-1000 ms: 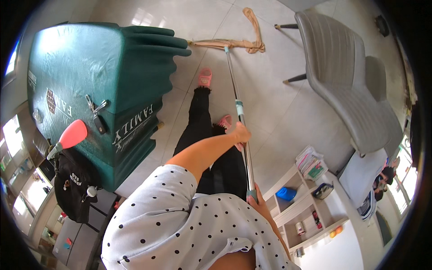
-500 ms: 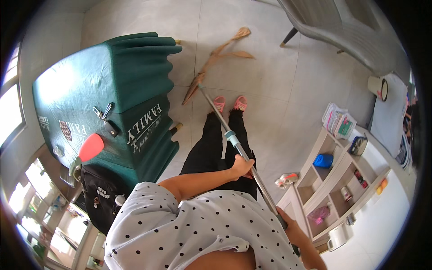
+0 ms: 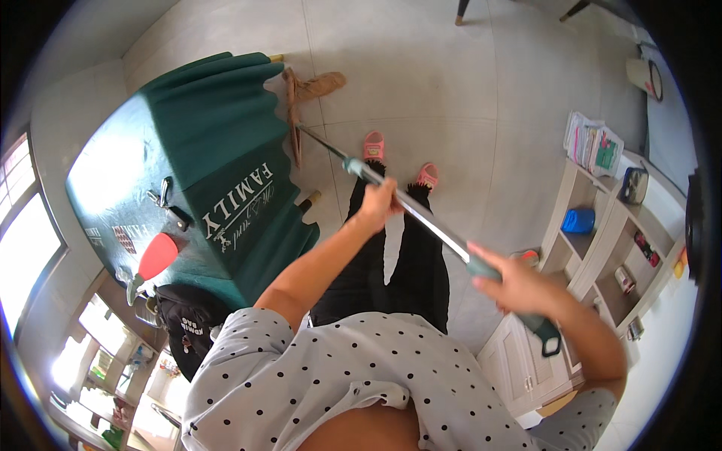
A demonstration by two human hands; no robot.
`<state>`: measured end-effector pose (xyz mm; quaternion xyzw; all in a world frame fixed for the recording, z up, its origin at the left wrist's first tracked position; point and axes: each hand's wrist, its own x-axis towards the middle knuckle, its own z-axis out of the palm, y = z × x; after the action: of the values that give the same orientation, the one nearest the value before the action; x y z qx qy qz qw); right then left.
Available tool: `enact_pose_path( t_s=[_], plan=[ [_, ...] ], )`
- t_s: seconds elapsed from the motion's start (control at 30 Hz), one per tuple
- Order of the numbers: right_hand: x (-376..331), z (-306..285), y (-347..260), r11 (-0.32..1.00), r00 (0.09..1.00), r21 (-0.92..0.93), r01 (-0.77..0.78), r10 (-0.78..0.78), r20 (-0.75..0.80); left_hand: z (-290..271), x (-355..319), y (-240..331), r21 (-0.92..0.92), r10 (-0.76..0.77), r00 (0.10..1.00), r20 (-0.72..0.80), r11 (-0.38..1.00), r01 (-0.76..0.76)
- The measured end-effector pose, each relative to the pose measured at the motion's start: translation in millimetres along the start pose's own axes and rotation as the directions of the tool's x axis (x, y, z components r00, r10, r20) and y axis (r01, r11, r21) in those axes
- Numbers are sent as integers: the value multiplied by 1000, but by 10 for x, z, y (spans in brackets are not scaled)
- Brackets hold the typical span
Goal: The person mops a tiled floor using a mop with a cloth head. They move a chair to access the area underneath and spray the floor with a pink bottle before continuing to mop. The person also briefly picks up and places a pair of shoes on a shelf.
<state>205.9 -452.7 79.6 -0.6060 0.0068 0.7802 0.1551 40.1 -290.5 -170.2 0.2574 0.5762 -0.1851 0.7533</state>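
Observation:
A long mop (image 3: 432, 216) with a silvery pole and grey-green grips slants across in front of me. My left hand (image 3: 381, 204) is closed round the pole just above its middle joint. Farther up, near the hanging loop at the handle's end, my right hand (image 3: 519, 284) wraps the dark grip. The brown cloth mop head (image 3: 316, 86) lies on the floor against the hem of a green-covered table (image 3: 218, 143). Part of the head may be under the cloth's edge; that is hidden.
Keys (image 3: 169, 203) and a pink paddle-shaped thing (image 3: 158, 255) lie on the table. A black backpack (image 3: 188, 327) stands by it. At the right is a shelf unit (image 3: 602, 218) holding a blue bundle (image 3: 577, 220) and papers (image 3: 594, 143). Chair legs (image 3: 460, 11) show at the far side.
The mop head has swung left, from the open floor to the table's hem. Both hands have moved forward with the pole, and my right hand has come up away from my side.

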Motion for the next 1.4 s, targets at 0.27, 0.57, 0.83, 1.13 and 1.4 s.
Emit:
enact_pose_path(
  t_s=[0.27, 0.57, 0.83, 1.13, 1.4],
  plan=[
    [807, -759, -74, 973, 960, 70, 221, -230, 163, 127, 526, 514, -50, 71, 980, -183, 995, -82],
    [876, -872, 157, 977, 975, 123, 177, -191, 113, 180, 623, 450, 42, 48, 997, -65, 998, -45],
    [1241, -1423, -330, 922, 915, -24, 387, -381, 132, 92, 1090, 924, -102, 150, 981, -125, 981, -163],
    [561, -2039, -710, 38, 782, -995, 96, -621, 52, 430, 1328, 1346, -192, 228, 973, -17, 955, -227],
    [420, -2202, -1039, 134, 665, -974, -181, -713, -222, 491, 1529, 1853, -395, 212, 976, -44, 894, -212]
  ],
)
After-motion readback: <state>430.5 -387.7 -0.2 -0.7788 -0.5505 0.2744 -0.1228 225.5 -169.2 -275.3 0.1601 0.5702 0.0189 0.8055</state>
